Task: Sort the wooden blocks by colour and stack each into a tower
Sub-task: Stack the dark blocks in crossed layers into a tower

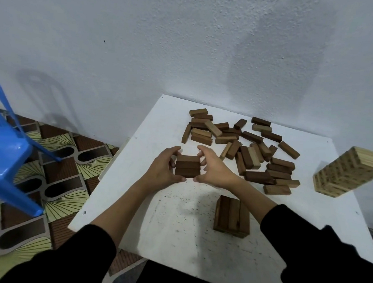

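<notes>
Three dark brown blocks (187, 166) lie side by side as one layer on the white table (176, 227). My left hand (165, 168) grips this layer from the left and my right hand (214, 167) grips it from the right, fingers and thumbs curled round its ends. A low mid-brown tower (231, 216) stands near the front. A tall pale wood tower (348, 171) stands at the right edge. Several loose dark and mid-brown blocks (246, 144) lie scattered behind my hands.
A blue plastic chair (5, 149) stands on the patterned floor left of the table. A pale wall rises just behind the table. The table's left edge runs close to my left forearm.
</notes>
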The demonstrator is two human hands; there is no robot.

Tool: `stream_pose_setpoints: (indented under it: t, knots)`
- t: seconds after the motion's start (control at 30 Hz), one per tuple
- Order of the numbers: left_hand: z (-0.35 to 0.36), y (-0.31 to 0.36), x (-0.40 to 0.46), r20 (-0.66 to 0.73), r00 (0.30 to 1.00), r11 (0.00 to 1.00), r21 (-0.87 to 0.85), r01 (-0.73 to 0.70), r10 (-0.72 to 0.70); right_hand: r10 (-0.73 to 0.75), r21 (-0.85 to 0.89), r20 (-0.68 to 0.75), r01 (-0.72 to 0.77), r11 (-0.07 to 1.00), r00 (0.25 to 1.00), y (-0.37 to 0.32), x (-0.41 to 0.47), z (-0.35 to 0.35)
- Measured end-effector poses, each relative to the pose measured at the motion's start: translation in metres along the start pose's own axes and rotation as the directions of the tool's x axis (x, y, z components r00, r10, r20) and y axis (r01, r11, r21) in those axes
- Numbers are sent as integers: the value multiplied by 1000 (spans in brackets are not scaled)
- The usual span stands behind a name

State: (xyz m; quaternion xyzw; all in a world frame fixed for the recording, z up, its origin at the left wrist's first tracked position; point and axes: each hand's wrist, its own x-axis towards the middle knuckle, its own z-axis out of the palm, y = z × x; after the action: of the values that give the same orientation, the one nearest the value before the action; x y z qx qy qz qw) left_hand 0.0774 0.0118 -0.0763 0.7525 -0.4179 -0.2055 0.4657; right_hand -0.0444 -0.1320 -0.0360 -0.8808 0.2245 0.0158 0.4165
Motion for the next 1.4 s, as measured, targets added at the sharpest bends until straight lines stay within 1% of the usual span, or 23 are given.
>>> stream_pose_setpoints:
  t: [0.6, 0.7, 0.8, 0.9, 1.4]
  knots:
    - [0, -1, 0, -8, 1000, 1000, 22, 1, -1, -6, -22, -8, 6, 1000, 1000, 5, 1, 2]
    - [-1, 0, 0, 4, 1000, 1000, 30, 8, -9, -3, -25, -6, 2, 1000, 1000, 5, 1, 2]
    - [-4, 1, 1, 50, 999, 998, 65, 10, -13, -1, -12, 4, 1, 1000, 1000, 5, 1, 0]
    - [-7, 0, 1, 71, 997, 999, 48, 11, -15, -5, -15, 19, 5, 1000, 1000, 5, 0, -2]
    - [-5, 1, 2, 59, 997, 995, 82, 54, -59, -36, -44, 14, 37, 998, 999, 5, -1, -2]
